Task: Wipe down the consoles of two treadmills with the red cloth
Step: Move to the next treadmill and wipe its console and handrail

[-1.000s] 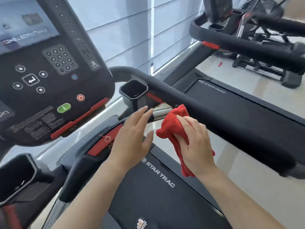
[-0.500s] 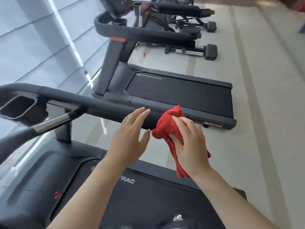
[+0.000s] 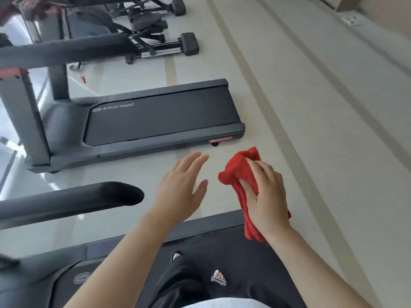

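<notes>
My right hand point(image 3: 266, 194) is closed around the bunched red cloth point(image 3: 239, 167), held in the air above the floor beside the treadmill I stand on. My left hand point(image 3: 181, 185) hovers flat and empty just left of the cloth, fingers apart, touching nothing. A second treadmill point(image 3: 155, 121) lies ahead on the left, its belt marked STAR TRAC. Neither treadmill's console is in view. The black handrail point(image 3: 73, 201) of my treadmill ends at the lower left.
The second treadmill's upright point(image 3: 22, 112) and handrail point(image 3: 62, 52) fill the upper left. Another exercise machine point(image 3: 151, 38) stands farther back. Pale tiled floor point(image 3: 311, 130) stretches to the right toward a wall. My feet point(image 3: 218, 278) rest on the dark belt below.
The view has swung right and down, away from the first treadmill's console and handrail toward the floor and the second treadmill's deck. Both hands keep their pose, cloth still in the right.
</notes>
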Tool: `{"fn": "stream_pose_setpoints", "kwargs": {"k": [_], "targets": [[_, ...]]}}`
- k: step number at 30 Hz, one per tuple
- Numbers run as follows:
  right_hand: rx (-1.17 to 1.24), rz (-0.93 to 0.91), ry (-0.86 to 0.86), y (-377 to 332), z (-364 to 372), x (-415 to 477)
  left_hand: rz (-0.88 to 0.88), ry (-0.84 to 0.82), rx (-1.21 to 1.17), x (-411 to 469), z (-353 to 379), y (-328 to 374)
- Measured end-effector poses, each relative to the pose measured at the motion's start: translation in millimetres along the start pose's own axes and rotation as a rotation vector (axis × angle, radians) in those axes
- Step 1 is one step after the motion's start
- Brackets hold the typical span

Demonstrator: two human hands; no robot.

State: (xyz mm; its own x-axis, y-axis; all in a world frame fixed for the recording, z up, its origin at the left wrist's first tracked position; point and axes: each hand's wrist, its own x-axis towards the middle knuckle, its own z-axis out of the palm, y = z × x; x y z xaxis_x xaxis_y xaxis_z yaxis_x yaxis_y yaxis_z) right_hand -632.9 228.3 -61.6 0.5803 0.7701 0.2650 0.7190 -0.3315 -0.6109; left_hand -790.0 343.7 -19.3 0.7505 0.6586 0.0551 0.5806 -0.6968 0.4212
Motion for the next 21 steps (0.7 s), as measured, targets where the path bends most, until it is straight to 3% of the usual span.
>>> {"fn": "stream_pose_setpoints", "kwargs": {"k": [8, 17, 21], "targets": [[-0.046, 0.117, -0.005, 37.1, 4.4, 41.9, 0.019, -0.124, 0.072, 68.8, 22.8, -5.5], [-0.055, 0.111, -0.054, 38.8, 42.8, 163.5, -0.038, -0.156, 0.012, 185.0, 21.7, -49.7], [-0.023, 0.063, -0.081, 27.6, 63.8, 221.6, -0.080, -0.093, 0.016, 234.1, 2.1, -74.5]]}}
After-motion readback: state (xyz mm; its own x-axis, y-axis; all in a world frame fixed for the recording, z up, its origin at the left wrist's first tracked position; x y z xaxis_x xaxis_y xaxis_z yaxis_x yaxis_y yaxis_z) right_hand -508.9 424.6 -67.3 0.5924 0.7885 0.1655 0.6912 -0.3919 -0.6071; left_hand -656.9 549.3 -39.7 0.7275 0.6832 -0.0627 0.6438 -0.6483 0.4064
